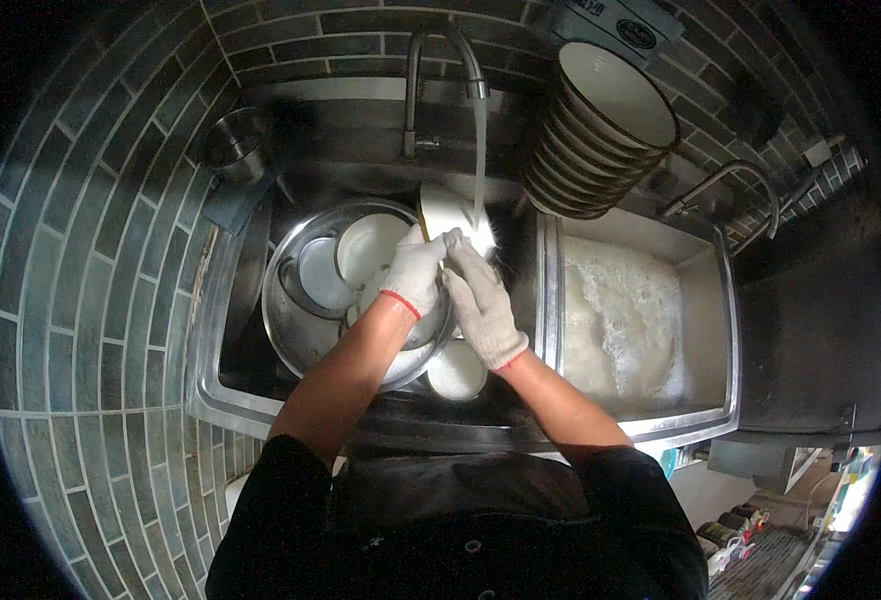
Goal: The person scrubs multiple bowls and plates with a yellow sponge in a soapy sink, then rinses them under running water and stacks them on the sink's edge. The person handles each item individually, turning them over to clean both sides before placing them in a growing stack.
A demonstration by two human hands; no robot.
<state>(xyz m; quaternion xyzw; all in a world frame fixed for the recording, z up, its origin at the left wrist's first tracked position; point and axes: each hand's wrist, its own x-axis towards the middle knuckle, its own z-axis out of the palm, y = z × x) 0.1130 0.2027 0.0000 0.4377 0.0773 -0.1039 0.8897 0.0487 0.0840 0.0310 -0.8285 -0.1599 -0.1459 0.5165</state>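
Both hands wear white knit gloves with red at the cuffs. My left hand (415, 271) grips the near edge of a white dish with a dark rim (444, 212), which is tilted under the faucet. Water runs from the curved metal faucet (478, 88) onto it, and glare hides part of its surface. My right hand (478, 296) lies against the dish's lower edge with its fingertips close to my left hand; whether it grips the dish is not clear. Beneath my left hand, a large metal basin (279, 349) holds several bowls, one of them a white bowl (373, 247).
A small white bowl (457, 370) sits beside the basin. The right sink compartment (699, 330) holds foamy water. A tall stack of dark-rimmed bowls (598, 135) stands behind the divider. A metal container (238, 150) is at the back left, and a second faucet (740, 176) at the right.
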